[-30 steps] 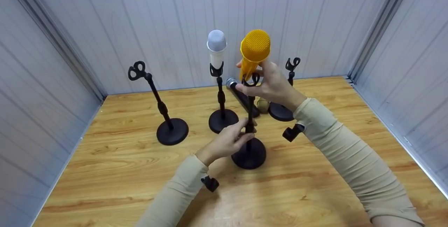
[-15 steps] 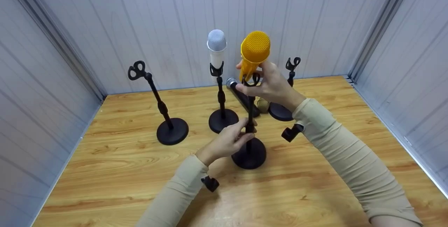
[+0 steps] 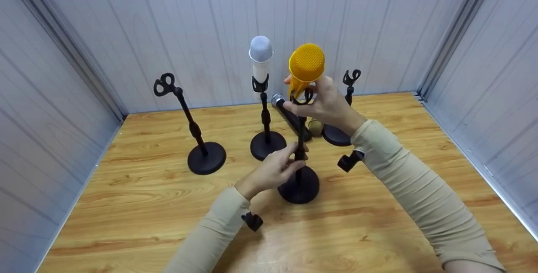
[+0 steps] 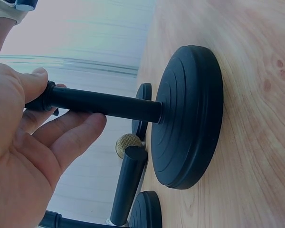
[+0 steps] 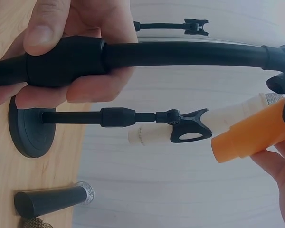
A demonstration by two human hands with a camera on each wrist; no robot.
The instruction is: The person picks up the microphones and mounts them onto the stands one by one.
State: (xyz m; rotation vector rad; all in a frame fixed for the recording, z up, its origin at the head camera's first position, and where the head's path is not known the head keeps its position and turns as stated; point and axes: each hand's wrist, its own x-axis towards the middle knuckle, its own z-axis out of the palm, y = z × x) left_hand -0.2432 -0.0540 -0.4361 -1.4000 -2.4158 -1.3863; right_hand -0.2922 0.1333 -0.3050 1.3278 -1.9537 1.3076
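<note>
My right hand (image 3: pixel 332 102) holds a yellow microphone (image 3: pixel 307 63) by its body, head up, at the clip of the front black microphone stand (image 3: pixel 303 191). The microphone's body appears orange in the right wrist view, its lower end (image 5: pixel 228 146) sticking out past the clip. With thumb and fingers, my left hand (image 3: pixel 272 171) grips the stand's pole around its adjusting collar (image 5: pixel 66 61). The round base (image 4: pixel 187 118) stands on the table in the left wrist view. Part of the clip is hidden behind the right hand's fingers.
Behind, a white microphone (image 3: pixel 261 52) sits in another stand (image 3: pixel 268 144). Two stands with bare clips flank it, one left (image 3: pixel 207 158), one right (image 3: pixel 336 134). A black microphone (image 3: pixel 290 115) and a gold-headed microphone (image 3: pixel 315 127) lie between. Panel walls (image 3: pixel 201 20) enclose the table.
The yellow microphone has slid slightly lower at the clip, with my right hand nearly in the same place. My left hand and the stand have stayed where they were.
</note>
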